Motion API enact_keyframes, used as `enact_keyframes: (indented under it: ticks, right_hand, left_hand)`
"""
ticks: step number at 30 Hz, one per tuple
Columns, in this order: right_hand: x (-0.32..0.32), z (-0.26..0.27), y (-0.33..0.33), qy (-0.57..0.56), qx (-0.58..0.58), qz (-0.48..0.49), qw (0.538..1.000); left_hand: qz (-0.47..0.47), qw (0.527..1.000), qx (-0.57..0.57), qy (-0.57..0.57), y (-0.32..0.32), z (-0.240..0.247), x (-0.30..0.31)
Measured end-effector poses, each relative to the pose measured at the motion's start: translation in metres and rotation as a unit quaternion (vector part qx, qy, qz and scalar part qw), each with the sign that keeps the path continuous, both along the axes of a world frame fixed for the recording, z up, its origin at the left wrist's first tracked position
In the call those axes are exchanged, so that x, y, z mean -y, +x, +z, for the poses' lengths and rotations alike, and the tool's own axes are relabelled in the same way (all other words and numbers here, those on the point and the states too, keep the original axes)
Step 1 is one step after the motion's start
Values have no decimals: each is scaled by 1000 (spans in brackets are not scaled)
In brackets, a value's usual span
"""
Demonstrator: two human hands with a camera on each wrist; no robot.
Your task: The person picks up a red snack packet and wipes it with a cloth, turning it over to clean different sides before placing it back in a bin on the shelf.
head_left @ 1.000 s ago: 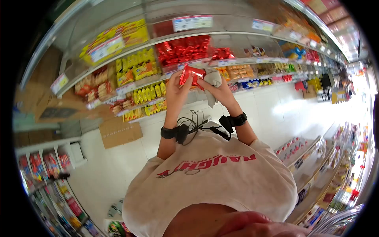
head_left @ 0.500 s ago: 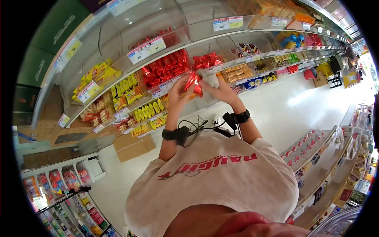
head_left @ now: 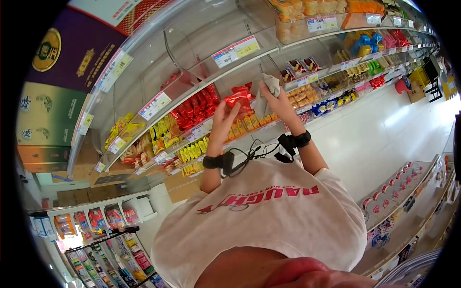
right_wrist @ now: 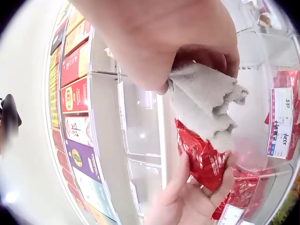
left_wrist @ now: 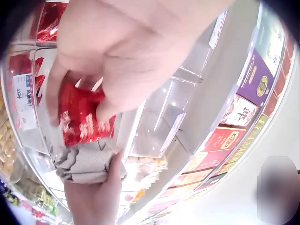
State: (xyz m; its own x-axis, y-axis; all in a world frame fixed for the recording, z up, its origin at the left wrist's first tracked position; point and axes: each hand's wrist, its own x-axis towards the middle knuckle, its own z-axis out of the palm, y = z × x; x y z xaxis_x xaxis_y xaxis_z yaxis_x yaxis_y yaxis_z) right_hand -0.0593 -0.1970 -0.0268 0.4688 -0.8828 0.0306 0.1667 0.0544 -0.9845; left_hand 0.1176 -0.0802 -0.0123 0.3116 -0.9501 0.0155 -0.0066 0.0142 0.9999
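Note:
My left hand (head_left: 222,124) pinches a shiny red snack packet (head_left: 239,96) between thumb and fingers, in front of the shelves. In the left wrist view, white lettering shows on the packet (left_wrist: 84,119). Close to its right, my right hand (head_left: 282,108) grips a crumpled grey cloth (head_left: 265,98). The cloth (right_wrist: 201,93) hangs from the curled fingers and overlaps the red packet (right_wrist: 201,154) in the right wrist view. Behind the left hand, a clear shelf bin holds similar red packets (head_left: 196,106).
Clear plastic dividers and price tags (head_left: 235,51) line the shelf edges. Yellow snack packets (head_left: 163,134) lie left of the red ones, orange packets (head_left: 249,122) below. Stacked gift boxes (head_left: 67,48) stand at the far left. A low shelf (head_left: 408,216) is at the right.
The head view has turned, so the shelves sit lower and the gift boxes show at left. The hands have drawn apart, leaving the red packet in the left hand and the cloth in the right.

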Motion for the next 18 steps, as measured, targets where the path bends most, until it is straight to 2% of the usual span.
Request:
enact_keyframes:
  ticks: [3, 4, 7, 8, 11, 14, 17, 18]
  right_hand:
    - [6, -12, 0, -62, 24, 92, 994]
    - [7, -15, -2, -81, 0, 90, 993]
    - [17, -23, -9, -146, -69, 87, 983]
    - [24, -39, -7, -190, -132, 52, 972]
    - [29, -52, -3, -184, -69, 8, 980]
    - [35, -32, -8, -64, -38, -15, 997]
    - [49, -31, -13, -3, -60, 124, 990]
    - [40, -16, -11, -19, -64, 151, 986]
  left_hand:
    - [-115, 985, 36, 120, 3, 6, 10]
    - [-112, 988, 2, 102, 0, 4, 15]
    - [-80, 980, 129, 132, 13, -10, 26]
    - [-73, 983, 119, 117, 13, -15, 27]
    - [-58, 991, 91, 74, 2, -9, 30]
    - [-62, 992, 91, 56, 0, -1, 33]
    - [-95, 982, 122, 106, -1, 6, 34]
    - [-110, 977, 129, 130, 0, 6, 36]
